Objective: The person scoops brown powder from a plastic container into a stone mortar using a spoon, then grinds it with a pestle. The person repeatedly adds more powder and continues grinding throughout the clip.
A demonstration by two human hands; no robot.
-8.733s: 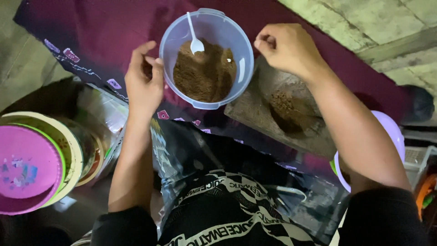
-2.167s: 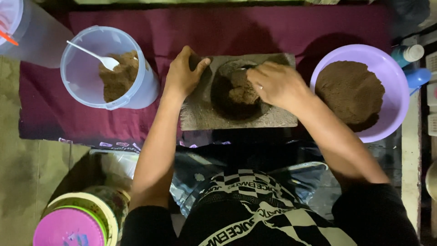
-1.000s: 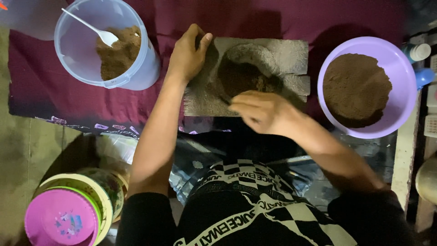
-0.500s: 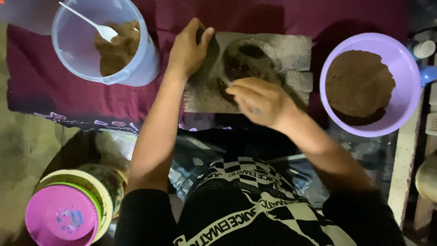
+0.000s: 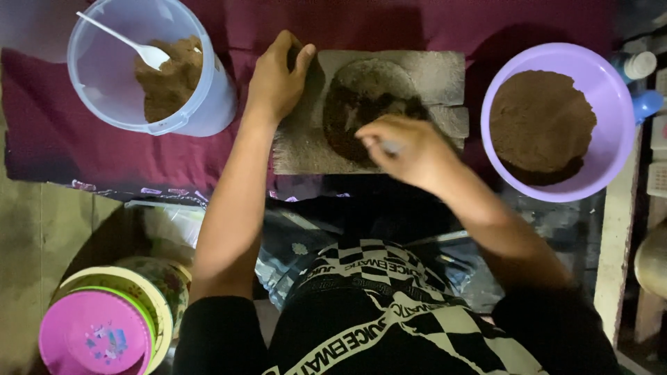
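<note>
The left hand (image 5: 278,80) lies flat, fingers loose, on the grey stone slab (image 5: 431,76), just left of a dark brown flattened mound (image 5: 361,104). The right hand (image 5: 406,149), fingers bunched, hovers over the mound's near edge; whether it grips anything is unclear.

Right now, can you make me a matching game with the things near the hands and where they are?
Things:
1. clear tub
2. purple bowl
3. stone slab
4. pink lid

Places:
A. under the dark brown mound, in the middle
B. far right, full of brown powder
C. bottom left corner
D. top left, with a white spoon inside

Pairs: 1-D, 2-B, 3-A, 4-C. The left hand rests on the slab's left edge; the right hand is over the mound.
</note>
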